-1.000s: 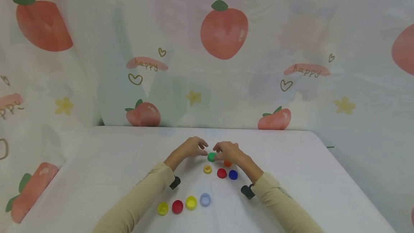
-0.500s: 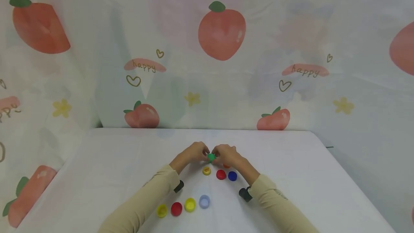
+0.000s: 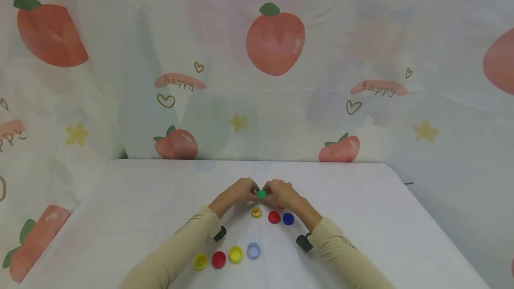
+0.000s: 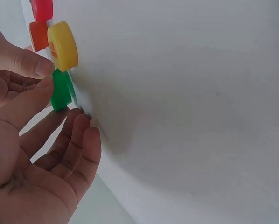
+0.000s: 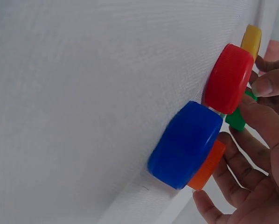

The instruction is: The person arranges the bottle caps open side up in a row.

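A green bottle cap is between my two hands near the table's middle. My left hand pinches it from the left; in the left wrist view thumb and forefinger meet the green cap while the other fingers curl loosely below. My right hand pinches the opposite side, its fingers hiding much of the cap. Whether the cap touches the table cannot be told. Closest to the hands are a yellow cap, a red cap, a blue cap and an orange cap, partly hidden.
Nearer the body, a row lies on the white table: a yellow cap, a red cap, another yellow cap and a pale blue cap. A fruit-printed cloth hangs behind.
A second ago the hands were apart, with the green cap lying between them. They came together and took hold of it from both sides. The other caps stayed in place.
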`<state>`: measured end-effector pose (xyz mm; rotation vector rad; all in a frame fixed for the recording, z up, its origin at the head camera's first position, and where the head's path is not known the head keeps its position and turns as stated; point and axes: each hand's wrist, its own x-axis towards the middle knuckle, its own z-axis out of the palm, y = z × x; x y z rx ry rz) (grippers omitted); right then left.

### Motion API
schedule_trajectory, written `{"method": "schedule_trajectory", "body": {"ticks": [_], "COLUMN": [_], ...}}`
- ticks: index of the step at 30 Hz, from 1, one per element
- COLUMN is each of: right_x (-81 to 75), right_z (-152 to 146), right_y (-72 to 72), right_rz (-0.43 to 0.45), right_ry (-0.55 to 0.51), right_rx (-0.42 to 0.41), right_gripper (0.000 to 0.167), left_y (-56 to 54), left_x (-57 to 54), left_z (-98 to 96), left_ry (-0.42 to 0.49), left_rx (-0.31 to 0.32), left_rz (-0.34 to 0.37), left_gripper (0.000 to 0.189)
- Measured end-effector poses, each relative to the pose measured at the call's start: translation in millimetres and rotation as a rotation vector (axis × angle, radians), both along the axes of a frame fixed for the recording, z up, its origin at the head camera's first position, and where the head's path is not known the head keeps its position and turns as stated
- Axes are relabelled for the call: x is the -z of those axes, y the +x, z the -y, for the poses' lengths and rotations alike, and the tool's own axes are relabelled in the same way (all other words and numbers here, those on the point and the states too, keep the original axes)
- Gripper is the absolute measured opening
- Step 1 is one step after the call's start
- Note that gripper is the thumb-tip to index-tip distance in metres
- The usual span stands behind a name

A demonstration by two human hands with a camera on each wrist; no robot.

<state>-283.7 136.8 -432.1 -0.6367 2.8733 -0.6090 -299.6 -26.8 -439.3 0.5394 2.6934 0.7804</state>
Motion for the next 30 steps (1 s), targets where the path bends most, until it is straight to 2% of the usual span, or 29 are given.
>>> {"method": "schedule_trajectory", "body": {"ticks": [3,10,14,17,20,24,30], "right_x": [-2.4,-13.2,-20.5,-26.4,-31.2,-36.3,-42.4], "right_z": [0,3,5,6,6,4,-1], "right_y": [1.9,8.7,14.1,19.4,24.9,31.6,40.3], "right_rz": [-0.016,-0.129,-0.124,-0.099,-0.087,-0.057,-0.020], "right_ry": [-0.001,0.018,-0.030,-0.097,-0.162,-0.249,-0.301], "right_rx": [0.010,-0.021,-0.040,-0.034,-0.035,-0.065,-0.119], "right_gripper": [0.030,0.029,0.030,0.030,0.030,0.028,0.025], "left_y": [2.5,8.4,11.0,12.7,16.3,25.5,44.9], "left_x": [-0.2,-4.3,-10.0,-14.6,-20.4,-28.8,-34.4], "left_z": [3.4,10.1,12.5,15.6,17.9,19.1,20.9], "left_ry": [0.022,0.131,0.222,0.336,0.447,0.523,0.567], "left_rx": [0.014,0.028,0.016,-0.006,-0.040,-0.087,-0.114], "left_rz": [-0.020,-0.115,-0.129,-0.081,0.006,0.095,0.096], "left_gripper": [0.031,0.023,0.020,0.020,0.023,0.026,0.024]}}
